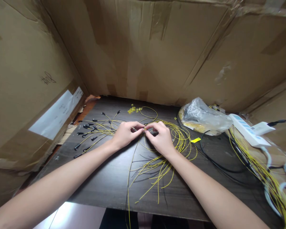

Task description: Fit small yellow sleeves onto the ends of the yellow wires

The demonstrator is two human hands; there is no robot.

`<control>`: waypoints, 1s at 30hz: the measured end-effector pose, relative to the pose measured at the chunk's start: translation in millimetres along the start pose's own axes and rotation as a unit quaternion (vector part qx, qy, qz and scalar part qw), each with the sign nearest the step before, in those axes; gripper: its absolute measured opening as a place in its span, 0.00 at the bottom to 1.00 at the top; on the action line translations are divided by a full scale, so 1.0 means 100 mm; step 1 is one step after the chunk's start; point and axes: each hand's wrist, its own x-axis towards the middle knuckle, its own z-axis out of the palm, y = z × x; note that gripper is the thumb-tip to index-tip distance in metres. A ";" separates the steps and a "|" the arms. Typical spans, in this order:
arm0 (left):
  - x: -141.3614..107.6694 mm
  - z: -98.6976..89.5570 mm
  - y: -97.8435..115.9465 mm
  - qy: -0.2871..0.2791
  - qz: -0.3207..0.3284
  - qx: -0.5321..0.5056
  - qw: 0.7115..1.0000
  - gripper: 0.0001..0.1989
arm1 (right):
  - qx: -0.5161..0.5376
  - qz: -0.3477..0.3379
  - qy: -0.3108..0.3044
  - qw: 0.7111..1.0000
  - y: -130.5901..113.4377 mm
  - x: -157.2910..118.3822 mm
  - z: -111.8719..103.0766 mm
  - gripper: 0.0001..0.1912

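My left hand point(127, 133) and my right hand point(160, 138) meet above the middle of the dark table, fingertips almost touching. Thumb and forefinger are pinched in each, with a thin yellow wire point(145, 128) between them. Whether a small yellow piece sits on that wire is hidden by the fingers. Just behind the hands lies a small pile of yellow ring-like pieces point(132, 109). A looped bundle of yellow wires point(181, 140) spreads under and around my right hand, loose ends toward me. Left of my left hand, several wires end in black angled connectors point(87, 126).
Cardboard walls point(143, 57) enclose the back and sides. At the back right lies a clear plastic bag point(202, 116), near a white power strip point(248, 130) with a plug. Black cable point(212, 163) and more yellow wires point(264, 178) run along the right side.
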 end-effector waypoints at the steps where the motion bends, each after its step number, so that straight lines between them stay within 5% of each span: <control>1: 0.00 0.00 0.00 0.000 0.001 0.002 1.000 0.07 | 0.001 0.001 -0.001 1.000 0.00 0.00 0.00 0.03; 30: 0.00 0.01 -0.04 0.011 0.049 0.022 0.999 0.09 | 0.029 0.024 -0.029 0.999 0.05 -0.02 0.04 0.08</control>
